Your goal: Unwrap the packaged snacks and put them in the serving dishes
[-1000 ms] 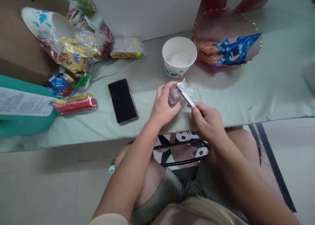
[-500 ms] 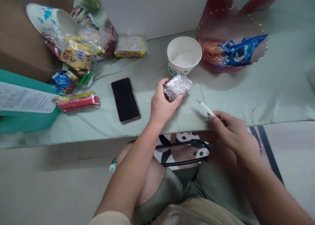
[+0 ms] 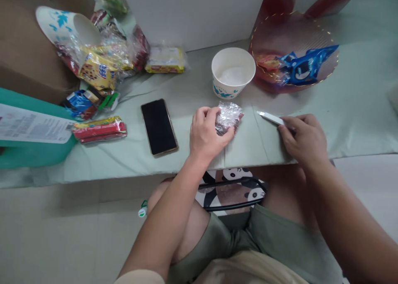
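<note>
My left hand [image 3: 207,132] is closed around the side of a small bundle in crinkled clear plastic wrap [image 3: 228,117]. Something dark reddish shows through the wrap; its kind cannot be made out. The bundle is at the table top, just in front of a white paper bowl [image 3: 231,85] with blue leaf prints. A slim white utility knife [image 3: 273,119] is gripped in my right hand [image 3: 306,141], its tip pointing left toward the bundle with a gap between them.
A black phone [image 3: 159,127] lies left of my left hand. Packaged snacks [image 3: 99,70], a tipped paper bowl [image 3: 64,25] and a red snack pack [image 3: 99,130] are at the left. Behind right stands a gold-rimmed clear basket [image 3: 295,31] holding a blue packet [image 3: 311,66].
My left hand has turned and lowered the wrapped bundle slightly toward me, away from the bowl. My right hand has moved up and right over the table, with the knife now lying flatter.
</note>
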A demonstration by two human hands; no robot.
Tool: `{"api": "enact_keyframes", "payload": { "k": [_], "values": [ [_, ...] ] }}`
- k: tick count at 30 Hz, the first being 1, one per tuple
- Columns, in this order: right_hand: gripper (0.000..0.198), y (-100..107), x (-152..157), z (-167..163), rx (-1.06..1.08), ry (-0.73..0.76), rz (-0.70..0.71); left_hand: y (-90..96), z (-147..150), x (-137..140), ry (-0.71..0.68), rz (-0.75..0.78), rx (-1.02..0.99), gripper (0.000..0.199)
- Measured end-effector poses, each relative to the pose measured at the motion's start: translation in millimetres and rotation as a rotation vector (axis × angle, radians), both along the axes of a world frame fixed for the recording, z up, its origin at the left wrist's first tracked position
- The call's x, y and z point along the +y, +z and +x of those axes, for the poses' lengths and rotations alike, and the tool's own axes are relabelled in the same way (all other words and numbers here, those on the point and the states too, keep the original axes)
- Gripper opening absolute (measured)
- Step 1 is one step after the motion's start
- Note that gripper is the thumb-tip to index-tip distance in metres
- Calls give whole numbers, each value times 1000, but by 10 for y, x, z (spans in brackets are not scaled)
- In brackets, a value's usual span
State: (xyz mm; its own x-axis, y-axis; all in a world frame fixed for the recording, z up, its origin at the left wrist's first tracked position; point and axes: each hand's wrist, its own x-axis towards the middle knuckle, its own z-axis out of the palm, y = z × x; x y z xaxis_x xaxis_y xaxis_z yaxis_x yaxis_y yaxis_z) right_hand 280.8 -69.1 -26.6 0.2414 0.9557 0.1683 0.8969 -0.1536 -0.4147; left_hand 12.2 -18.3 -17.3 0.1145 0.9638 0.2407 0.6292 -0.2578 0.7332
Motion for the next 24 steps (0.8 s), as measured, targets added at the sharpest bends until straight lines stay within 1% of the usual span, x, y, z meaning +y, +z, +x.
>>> {"api": "enact_keyframes", "payload": {
  "k": [2,5,7,9,11,12,14,16,17,18,21,24],
  "values": [
    [36,-15,17,-71,-29,-25,14,14,8,0,6,25,-31,29],
    [34,21,12,-258,-46,-47,87,30,14,7,39,61,-72,11],
    [32,67,8,-425,16,27,122,46,7,19,57,54,-96,9],
    [30,108,21,-607,103,148,143,68,-8,39,94,11,-163,10],
    [35,133,57,-780,176,252,174,89,-25,70,151,-89,-335,13],
    [41,138,81,-856,209,299,189,97,-34,89,177,-176,-458,14],
    [55,136,130,-975,268,391,199,108,-54,128,200,-401,-703,15],
    [57,128,165,-1046,305,451,189,115,-78,156,206,-580,-847,15],
    [54,123,173,-1065,316,460,188,119,-93,165,210,-612,-874,14],
    [50,118,174,-1073,325,454,189,122,-108,170,215,-604,-879,14],
    [41,103,152,-1051,341,378,204,134,-148,172,253,-507,-838,16],
    [37,87,118,-998,365,334,197,144,-166,178,267,-467,-791,18]
  ]
}}
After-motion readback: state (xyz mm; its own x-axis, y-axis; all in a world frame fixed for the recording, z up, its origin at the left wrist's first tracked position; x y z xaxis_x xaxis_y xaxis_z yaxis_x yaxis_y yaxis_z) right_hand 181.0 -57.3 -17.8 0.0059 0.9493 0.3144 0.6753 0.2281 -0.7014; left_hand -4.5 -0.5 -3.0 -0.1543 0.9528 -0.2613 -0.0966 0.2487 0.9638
